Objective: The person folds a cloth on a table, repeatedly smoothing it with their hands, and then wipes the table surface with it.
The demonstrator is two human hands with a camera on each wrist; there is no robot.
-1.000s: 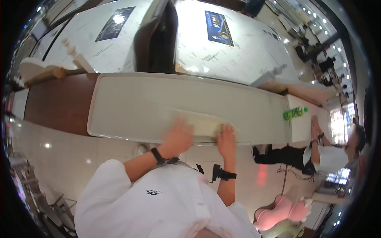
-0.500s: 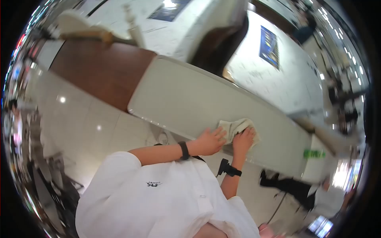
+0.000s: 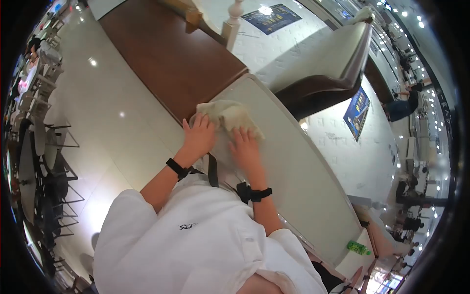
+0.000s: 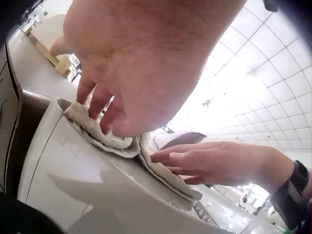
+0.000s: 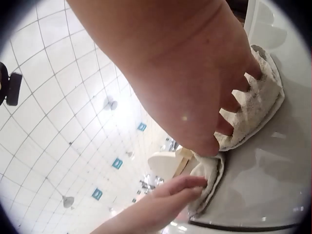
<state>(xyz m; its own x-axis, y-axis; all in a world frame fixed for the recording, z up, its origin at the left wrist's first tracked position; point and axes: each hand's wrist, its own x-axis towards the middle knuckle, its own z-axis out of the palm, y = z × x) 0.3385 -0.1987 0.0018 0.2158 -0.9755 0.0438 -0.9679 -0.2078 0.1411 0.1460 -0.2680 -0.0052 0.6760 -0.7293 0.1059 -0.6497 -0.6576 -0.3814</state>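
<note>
A pale cream cloth lies bunched near the left end of a long light-grey tabletop with a raised rim. My left hand rests on the cloth's left part with its fingers spread and fairly straight. On the near right part of the same cloth, my right hand presses with extended fingers; it is blurred in the head view. In the left wrist view the cloth shows thick folds under the fingers. The right wrist view shows fingertips against its textured surface.
A dark brown wooden surface adjoins the tabletop's left end. Beyond the far edge stand a dark-sided headboard-like panel and white surfaces with a blue poster. A green bottle stands by the right end. Chairs line the far left floor.
Both hands and the cloth have travelled from the middle and right of the tabletop to its left end. The cloth has become bunched, and the head view has turned left.
</note>
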